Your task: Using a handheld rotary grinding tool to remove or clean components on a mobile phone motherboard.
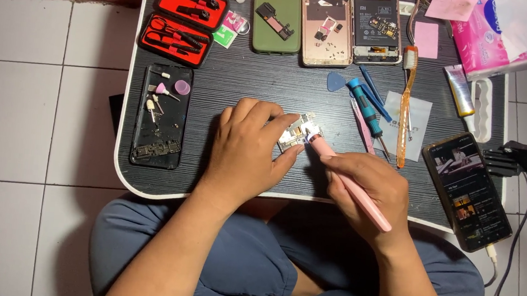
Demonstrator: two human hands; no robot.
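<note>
My left hand (248,146) pins a small phone circuit board (296,132) against the dark table (250,80), thumb and fingers around its edges. My right hand (371,189) grips a slim pink pen-shaped tool (352,184), its tip touching the board's right side. Both hands meet near the table's front middle.
At the back lie an opened phone (376,24), a rose-gold frame (325,26) and a green cover (277,13). A red tool case (182,20) and a black tray of small parts (161,117) sit left. Screwdrivers, a toothbrush (405,103), a glue tube and a lit phone (466,188) lie right.
</note>
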